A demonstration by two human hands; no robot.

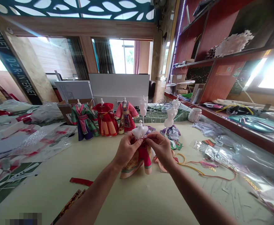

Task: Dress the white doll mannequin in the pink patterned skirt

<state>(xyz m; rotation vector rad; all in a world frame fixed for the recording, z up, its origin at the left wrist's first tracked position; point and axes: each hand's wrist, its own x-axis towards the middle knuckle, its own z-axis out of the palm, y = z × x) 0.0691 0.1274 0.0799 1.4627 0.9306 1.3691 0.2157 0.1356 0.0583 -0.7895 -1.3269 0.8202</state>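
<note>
As both hands pinch at the collar of a doll dress [140,161], the red-and-floral garment hangs from a white dress form [139,131] at center frame, its skirt spreading onto the pale table [137,203]. The left hand [127,150] and right hand [159,147] are held narrow, fingertips nearly meeting at the neckline just below the form's white shoulders; the fingers hide whatever small piece they grip.

The risk lies in that grip: a hard tug at the neckline could tip the light form or pull the dress askew, while a slip of the fingers could crease the fabric. Three dressed figures stand close behind — a green dress [84,122], a red dress [105,120] and a pink dress [125,117] — near enough to be struck if the form falls backward. Just right of the right hand, a loose yellow cord [193,170] trails across the table, where it could catch a wrist or the hem. A red ribbon [81,181] lies at lower left of center, and two bare forms [171,117] rise beyond the hands — plastic bags [233,156] heaped at right crowd the table's edge.
</note>
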